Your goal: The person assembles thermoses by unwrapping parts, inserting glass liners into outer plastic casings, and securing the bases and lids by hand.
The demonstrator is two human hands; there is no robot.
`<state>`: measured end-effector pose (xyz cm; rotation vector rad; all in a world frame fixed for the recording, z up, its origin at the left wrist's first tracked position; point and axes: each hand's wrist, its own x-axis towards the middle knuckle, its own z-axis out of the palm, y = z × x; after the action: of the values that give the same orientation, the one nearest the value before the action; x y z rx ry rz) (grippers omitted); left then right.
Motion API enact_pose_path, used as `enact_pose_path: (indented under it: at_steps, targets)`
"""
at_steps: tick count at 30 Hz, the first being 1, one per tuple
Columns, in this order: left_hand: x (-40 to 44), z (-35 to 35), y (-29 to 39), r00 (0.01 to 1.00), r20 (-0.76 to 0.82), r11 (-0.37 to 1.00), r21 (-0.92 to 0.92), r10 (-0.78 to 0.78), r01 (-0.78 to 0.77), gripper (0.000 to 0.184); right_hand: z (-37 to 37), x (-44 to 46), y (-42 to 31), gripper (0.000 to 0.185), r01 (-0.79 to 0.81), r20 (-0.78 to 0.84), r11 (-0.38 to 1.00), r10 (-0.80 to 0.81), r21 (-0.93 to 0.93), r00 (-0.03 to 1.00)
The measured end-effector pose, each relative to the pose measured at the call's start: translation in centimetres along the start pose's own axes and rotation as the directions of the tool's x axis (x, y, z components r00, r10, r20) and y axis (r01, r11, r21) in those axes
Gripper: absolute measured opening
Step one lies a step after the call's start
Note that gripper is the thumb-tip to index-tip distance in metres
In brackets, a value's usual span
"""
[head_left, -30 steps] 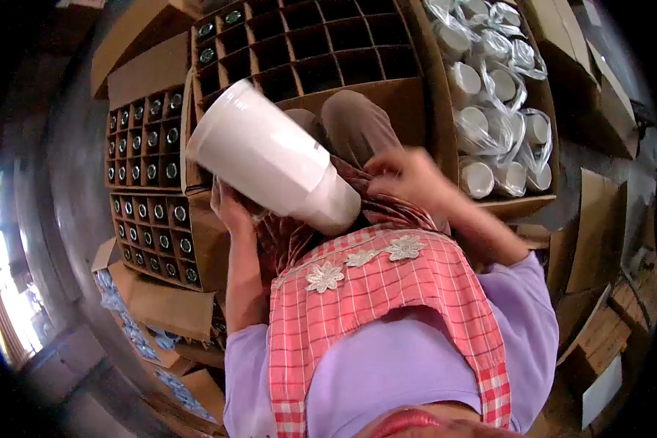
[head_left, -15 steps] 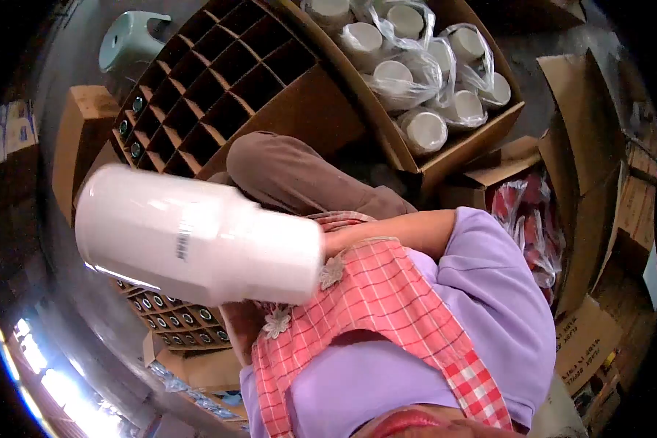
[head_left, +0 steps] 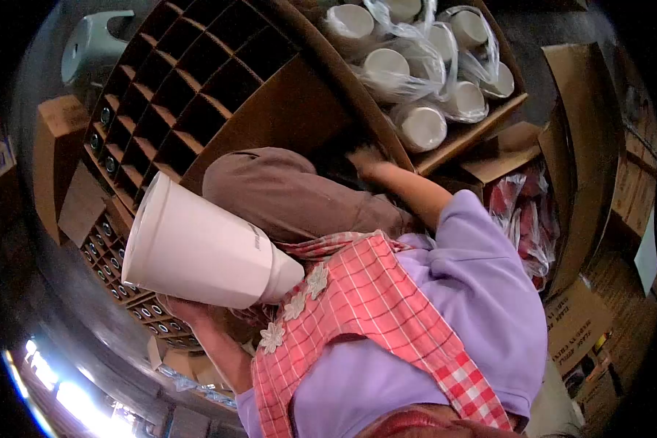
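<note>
Dim room, dark grey floor [head_left: 536,84], bright window [head_left: 84,405] lower L; the person sits w/ cartons packed close all round. Divided carton [head_left: 270,109] ahead: brown corrugated board, grid of square cells, glassy round tops in a few at its L edge. Next to it, R side, open carton [head_left: 482,139] w/ bagged cups [head_left: 422,130], pale & round-ended in clear crinkly plastic. Smaller gridded cartons [head_left: 113,263] at L, pale plastic stool [head_left: 87,47] top L, red packs [head_left: 525,212] in clear film at R. White container [head_left: 204,252] is smooth, stepped & tapered, w/ dark print; it's tilted L of the lap, wide rim to the L, narrow end nr the red checked apron [head_left: 387,306] w/ lacy flowers. L hand [head_left: 175,305] is mostly hidden behind it, so can't tell its grip. R hand [head_left: 367,158] is down in shadow beside the cartons; can't tell if it's grasping anything. Vs 0.5 s ago: container is steeper & less blurred; R hand, then hidden behind it at the lap, is now stretched out past the brown trousers [head_left: 270,182].
</note>
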<state>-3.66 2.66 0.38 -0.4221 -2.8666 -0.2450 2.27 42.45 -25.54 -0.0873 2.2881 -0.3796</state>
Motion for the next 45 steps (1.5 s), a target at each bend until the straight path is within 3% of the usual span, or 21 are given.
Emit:
enact_pose_path:
  at_steps: [1, 3, 5, 8, 11, 13, 14, 15, 16, 17, 19, 22, 26, 30, 32, 34, 36, 38, 40, 41, 45]
  targets:
    - [-1.9, 0.2, -2.1, 0.946, 0.103, 0.914, -0.243, -0.309, 0.325, 0.027, 0.2, 0.3, 0.0, 0.059, 0.016, 0.239, 0.999, -0.008, -0.032, 0.971]
    - [-2.6, 0.9, -3.2, 0.921, 0.046, 0.87, -0.313, -0.388, 0.382, 0.028, 1.3, 2.2, -0.3, 0.059, -0.075, 0.336, 0.996, 0.057, 0.04, 0.94]
    - [-2.7, 0.8, -3.7, 0.888, 0.064, 0.822, -0.352, -0.455, 0.447, 0.03, 2.3, 2.9, -1.0, 0.051, -0.226, 0.073, 0.933, 0.214, 0.279, 0.974]
    - [-2.4, 0.7, -4.0, 0.861, 0.121, 0.765, -0.412, -0.493, 0.496, 0.032, 1.3, 2.9, -1.5, 0.037, -0.022, -0.054, 0.971, 0.036, 0.24, 0.998]
    - [-1.4, 0.7, -4.8, 0.822, 0.213, 0.677, -0.479, -0.528, 0.559, 0.034, 3.7, 5.8, -1.7, 0.03, 0.087, 0.305, 0.994, -0.104, 0.069, 0.947]
    - [-0.5, 0.3, -5.1, 0.788, 0.301, 0.595, -0.526, -0.538, 0.607, 0.035, 9.3, 10.4, 1.0, 0.025, 0.337, 0.27, 0.936, -0.299, -0.105, 0.915]
    - [0.1, 0.1, -5.2, 0.76, 0.363, 0.538, -0.546, -0.539, 0.642, 0.036, 7.9, 9.8, 1.1, 0.021, 0.187, 0.187, 0.968, -0.218, 0.168, 0.958]
    - [0.8, 0.1, -5.0, 0.734, 0.435, 0.479, -0.563, -0.522, 0.674, 0.037, 6.6, 9.2, 1.3, 0.017, 0.074, 0.102, 0.89, -0.133, 0.449, 0.986]
    - [1.7, 0.0, -5.1, 0.698, 0.505, 0.408, -0.573, -0.507, 0.711, 0.038, -0.5, 5.1, -0.2, 0.012, -0.218, 0.151, 0.374, 0.201, 0.901, 0.968]
    - [2.9, 0.2, -5.0, 0.661, 0.587, 0.34, -0.571, -0.467, 0.747, 0.038, -4.1, 3.5, -1.0, 0.007, -0.092, 0.072, 0.045, 0.321, 0.995, 0.944]
    - [6.2, 1.1, -4.7, 0.571, 0.75, 0.213, -0.53, -0.334, 0.821, 0.04, -9.5, 2.6, -1.9, 0.007, 0.194, -0.085, -0.408, 0.271, 0.892, 0.959]
    - [12.0, 4.6, -3.6, 0.44, 0.898, 0.112, -0.435, -0.021, 0.894, 0.042, -17.9, 1.9, -6.1, 0.003, 0.446, -0.414, -0.543, 0.188, 0.711, 0.891]
    - [18.2, 10.9, -2.6, 0.533, 0.768, 0.006, -0.572, 0.356, 0.82, 0.055, -24.6, 4.2, -14.1, 0.005, 0.579, -0.674, -0.586, 0.074, 0.567, 0.735]
    - [21.3, 10.4, 0.0, 0.742, 0.547, -0.011, -0.802, 0.388, 0.597, 0.062, -28.5, 7.3, -18.7, 0.006, 0.544, -0.698, -0.562, -0.085, 0.623, 0.711]
    - [20.9, 9.3, 1.9, 0.79, 0.561, -0.019, -0.813, 0.247, 0.583, 0.058, -29.6, 8.8, -19.9, 0.009, 0.483, -0.666, -0.563, -0.169, 0.67, 0.727]
    - [21.3, 11.5, 0.8, 0.727, 0.677, 0.339, -0.661, -0.116, 0.669, 0.03, -29.7, 11.5, -20.3, 0.014, 0.364, -0.595, -0.557, -0.315, 0.747, 0.739]
    - [20.9, 12.5, -2.3, 0.825, 0.545, 0.087, -0.824, -0.149, 0.56, 0.009, -31.0, 11.8, -19.6, 0.017, 0.273, -0.65, -0.694, -0.361, 0.666, 0.669]
    - [20.5, 10.8, -3.9, 0.829, 0.531, 0.01, -0.841, -0.177, 0.541, 0.003, -31.9, 10.9, -17.9, 0.015, 0.429, -0.643, -0.524, -0.343, 0.736, 0.685]
    - [19.7, 9.8, -4.8, 0.803, 0.547, 0.084, -0.812, -0.236, 0.578, 0.004, -30.5, 12.2, -15.5, 0.013, 0.748, -0.699, 0.352, -0.28, 0.563, 0.658]
    - [19.2, 9.9, -5.4, 0.828, 0.475, 0.234, -0.805, -0.297, 0.546, 0.005, -30.7, 11.1, -15.0, 0.015, 0.71, -0.642, 0.509, -0.342, 0.487, 0.686]
    - [17.1, 9.8, -5.6, 0.893, 0.179, 0.586, -0.699, -0.413, 0.411, 0.008, -31.2, 6.0, -16.2, 0.016, 0.407, -0.309, 0.632, -0.266, 0.659, 0.913]
